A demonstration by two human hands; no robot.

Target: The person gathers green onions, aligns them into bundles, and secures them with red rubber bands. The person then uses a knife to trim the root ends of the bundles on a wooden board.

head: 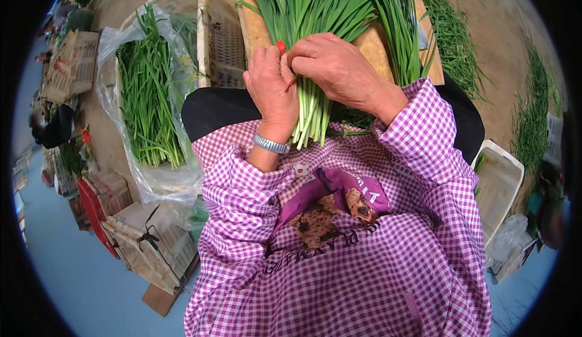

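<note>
A bunch of green leafy stalks, seemingly garlic chives (313, 14), lies over a wooden board in front of me, pale cut ends towards my lap. My left hand (273, 80), wearing a metal-banded watch (271, 144), is closed at the bunch's left side. A red tie (281, 46) pokes out above its fingers, and a thin reddish strand shows by its palm. Across the front of the bunch rests my right hand (338, 66), fingers curled and fingertips meeting my left thumb. What those fingertips pinch is mostly hidden. Another bundle of chives (400, 32) lies right of the bunch.
The wooden board (375, 48) spans the space beyond my knees. At left, a plastic-lined crate (157, 187) holds more chives (150, 105). Several other crates (152, 246) stand beyond it. Loose greens (454, 37) cover ground at right, near a white plastic basket (502, 182).
</note>
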